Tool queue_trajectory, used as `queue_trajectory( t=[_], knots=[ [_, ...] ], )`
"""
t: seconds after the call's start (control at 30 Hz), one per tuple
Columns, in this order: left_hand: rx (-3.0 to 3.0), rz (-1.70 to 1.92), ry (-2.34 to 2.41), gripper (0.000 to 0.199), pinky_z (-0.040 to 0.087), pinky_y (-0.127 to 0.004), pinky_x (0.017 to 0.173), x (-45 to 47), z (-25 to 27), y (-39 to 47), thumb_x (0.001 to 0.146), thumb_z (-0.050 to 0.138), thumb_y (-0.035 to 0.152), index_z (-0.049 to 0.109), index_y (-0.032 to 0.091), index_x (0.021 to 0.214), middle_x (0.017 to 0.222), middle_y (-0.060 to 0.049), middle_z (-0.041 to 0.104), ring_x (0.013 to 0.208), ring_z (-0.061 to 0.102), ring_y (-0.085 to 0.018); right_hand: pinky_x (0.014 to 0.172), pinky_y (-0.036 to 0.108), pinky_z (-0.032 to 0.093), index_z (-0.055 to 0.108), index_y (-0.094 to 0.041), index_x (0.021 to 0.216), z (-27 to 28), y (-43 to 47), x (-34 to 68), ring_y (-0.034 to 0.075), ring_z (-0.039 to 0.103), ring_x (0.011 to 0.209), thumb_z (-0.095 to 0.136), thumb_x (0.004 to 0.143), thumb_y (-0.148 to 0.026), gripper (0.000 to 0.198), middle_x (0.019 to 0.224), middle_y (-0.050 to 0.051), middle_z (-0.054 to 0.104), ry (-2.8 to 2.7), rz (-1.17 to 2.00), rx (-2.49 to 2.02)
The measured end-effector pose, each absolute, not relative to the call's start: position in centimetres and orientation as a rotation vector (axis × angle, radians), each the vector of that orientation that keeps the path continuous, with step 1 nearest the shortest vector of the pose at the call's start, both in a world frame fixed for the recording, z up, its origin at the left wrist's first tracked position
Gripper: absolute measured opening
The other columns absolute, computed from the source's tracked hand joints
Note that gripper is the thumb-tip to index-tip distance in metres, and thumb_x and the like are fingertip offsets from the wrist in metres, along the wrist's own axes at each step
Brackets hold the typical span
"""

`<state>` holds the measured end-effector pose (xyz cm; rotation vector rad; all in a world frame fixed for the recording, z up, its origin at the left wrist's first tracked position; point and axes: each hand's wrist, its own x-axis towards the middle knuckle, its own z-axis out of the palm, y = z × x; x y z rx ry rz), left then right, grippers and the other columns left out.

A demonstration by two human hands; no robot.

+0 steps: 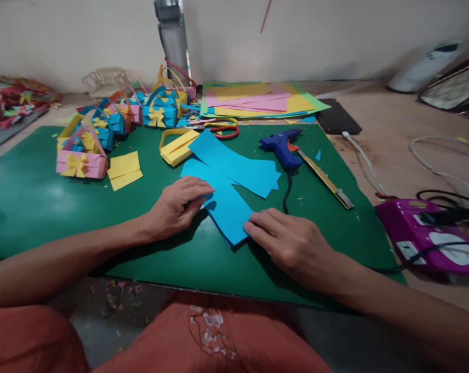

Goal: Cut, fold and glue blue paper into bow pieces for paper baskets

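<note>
Keep the blue paper strip [231,211] square: it lies at twelve o'clock on the green desk [32,212], half-curled left hand [180,204] at its nine o'clock, bent right hand [288,238] touching its four o'clock edge, grips unclear

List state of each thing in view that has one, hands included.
Blue sheets: overlapping
Left hand: at the nearest sheet's left edge
Right hand: at its right edge
Yellow paper: lying flat
Pink basket: upright
Glue gun: on its side, unheld; heat can't be told
Cutter: lying down, unheld
Phone: flat, dark
Power box: plug inserted
</note>
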<state>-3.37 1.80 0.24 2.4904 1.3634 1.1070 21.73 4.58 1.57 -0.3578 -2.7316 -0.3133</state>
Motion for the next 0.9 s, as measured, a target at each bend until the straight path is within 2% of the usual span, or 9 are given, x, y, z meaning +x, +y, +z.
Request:
queue_trajectory(
  t=[0.2,0.3,0.43,0.6,0.77,0.9],
  knots=[
    [2.770,1.056,1.177,0.016,0.051,-0.041,0.089,-3.1,0.4,1.5,0.088,0.051,0.017,0.063,0.013,0.099,0.102,-0.010,0.069,0.099,0.060,-0.020,0.064,0.032,0.048,0.066,-0.008,0.095,2.0,4.2,21.8,0.022,0.059,0.080,0.036,0.088,-0.007,0.031,0.086,0.014,0.066,-2.829,-0.409,-0.299],
    [2.932,0.899,1.061,0.014,0.052,-0.041,0.084,-3.0,0.5,1.0,0.088,0.053,0.022,0.064,0.015,0.091,0.102,-0.009,0.069,0.094,0.061,-0.022,0.064,0.032,0.048,0.065,-0.008,0.097,2.0,4.1,21.9,0.022,0.058,0.081,0.037,0.088,-0.008,0.029,0.088,0.014,0.066,-2.835,-0.397,-0.307],
    [2.971,0.691,1.044,0.019,0.051,-0.039,0.080,-2.8,0.7,0.7,0.089,0.051,0.027,0.065,0.015,0.087,0.103,-0.010,0.068,0.090,0.060,-0.022,0.064,0.032,0.048,0.065,-0.009,0.096,2.0,4.1,21.9,0.022,0.058,0.080,0.038,0.088,-0.009,0.028,0.087,0.013,0.066,-2.842,-0.378,-0.340],
    [2.962,0.663,1.054,0.022,0.049,-0.039,0.083,-2.9,0.7,0.7,0.091,0.048,0.029,0.065,0.015,0.089,0.104,-0.011,0.067,0.093,0.058,-0.021,0.064,0.030,0.047,0.065,-0.011,0.093,1.9,4.2,21.9,0.021,0.058,0.080,0.039,0.090,-0.010,0.026,0.085,0.011,0.067,-2.803,-0.365,-0.361],
    [2.950,0.628,1.083,0.023,0.049,-0.037,0.084,-2.8,0.6,0.7,0.092,0.046,0.030,0.064,0.016,0.089,0.106,-0.009,0.066,0.093,0.058,-0.020,0.058,0.029,0.043,0.066,-0.008,0.093,2.1,4.2,21.9,0.019,0.059,0.071,0.036,0.089,-0.007,0.030,0.075,0.011,0.067,-2.738,-0.601,-0.207],
    [2.931,0.609,1.080,0.022,0.048,-0.037,0.083,-2.8,0.6,0.8,0.091,0.047,0.031,0.063,0.015,0.092,0.106,-0.010,0.066,0.093,0.057,-0.021,0.053,0.029,0.040,0.067,-0.008,0.087,2.3,4.1,21.9,0.017,0.056,0.061,0.039,0.087,-0.006,0.028,0.066,0.010,0.064,-2.756,-0.808,-0.253]
  ],
)
